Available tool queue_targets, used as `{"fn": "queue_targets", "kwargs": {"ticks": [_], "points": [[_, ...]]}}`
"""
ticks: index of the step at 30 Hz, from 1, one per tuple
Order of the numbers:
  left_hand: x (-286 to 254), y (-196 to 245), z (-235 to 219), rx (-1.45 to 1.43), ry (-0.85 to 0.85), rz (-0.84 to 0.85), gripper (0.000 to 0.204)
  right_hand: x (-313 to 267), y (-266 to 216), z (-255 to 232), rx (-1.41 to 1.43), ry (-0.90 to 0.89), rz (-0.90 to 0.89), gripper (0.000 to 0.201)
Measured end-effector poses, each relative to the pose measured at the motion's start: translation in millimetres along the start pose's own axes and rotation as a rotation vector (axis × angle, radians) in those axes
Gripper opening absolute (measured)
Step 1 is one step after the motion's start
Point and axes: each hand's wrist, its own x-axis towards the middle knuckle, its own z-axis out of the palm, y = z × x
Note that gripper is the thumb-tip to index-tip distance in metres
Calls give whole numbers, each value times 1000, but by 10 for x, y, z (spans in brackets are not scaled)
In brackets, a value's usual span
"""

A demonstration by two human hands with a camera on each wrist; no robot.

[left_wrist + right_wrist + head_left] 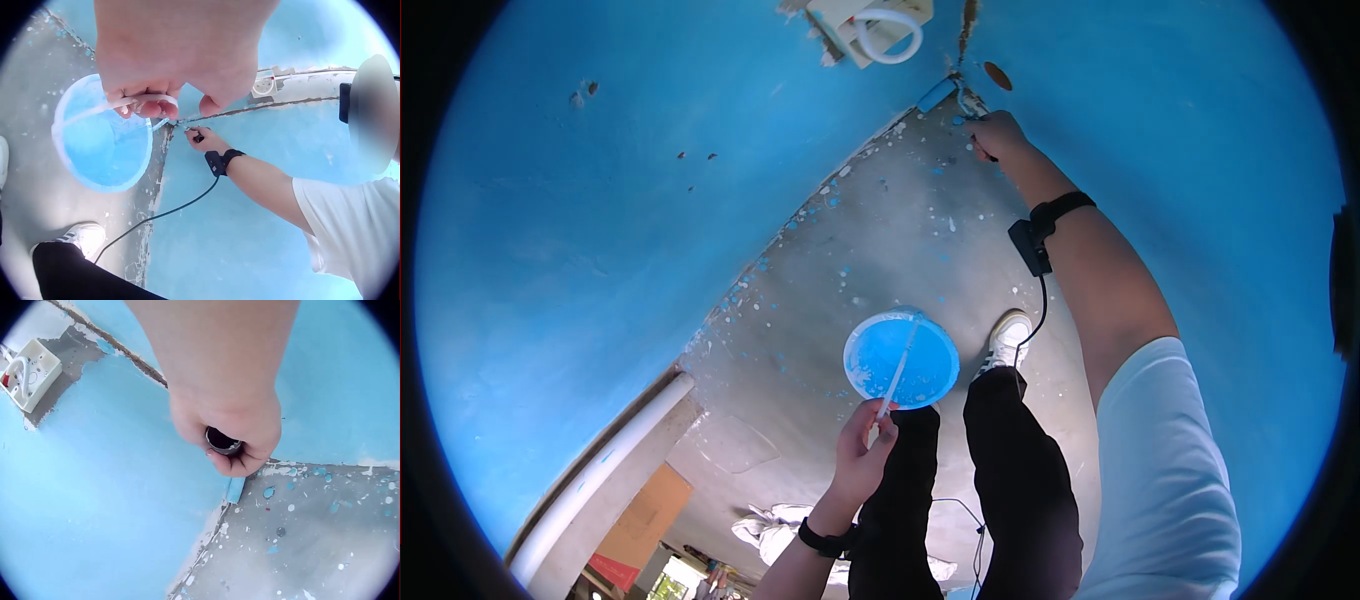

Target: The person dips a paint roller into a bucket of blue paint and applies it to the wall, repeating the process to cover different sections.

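My left hand (866, 455) grips the thin white handle (898, 370) of a bucket (860, 345) with blue paint inside. Fingers curl round that handle in the left wrist view, with the bucket (144, 164) hanging or standing below. Reaching forward to the wall corner, my right hand (997, 135) holds a paint roller by its grip. The grip's dark hollow end (224, 445) shows between thumb and fingers in the right wrist view. The blue roller sleeve (937, 95) lies along the bottom of the left wall, near the corner; the hand hides most of it in the right wrist view.
Blue walls meet at a cracked corner over a grey floor (890, 240) spattered with paint. An electrical box (45, 378) with a looped white pipe sits on the left wall. A white pipe (600, 475) runs low at left. A cable (169, 214) trails from the right wrist.
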Motion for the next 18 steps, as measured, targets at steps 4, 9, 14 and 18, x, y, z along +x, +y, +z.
{"fn": "queue_targets", "kwargs": {"ticks": [4,9,14,18], "points": [[-57,-39,9,8,0,-34,27,-135,148,-63,190,-60,-7,37],[-34,47,70,-9,-8,-34,29,-659,93,-359,337,-114,-31,31],[8,-7,-9,-28,37,-19,29,-284,140,-310,272,-108,6,31],[-29,-22,-6,20,25,-23,30,-129,71,-176,191,-93,40,32]]}}
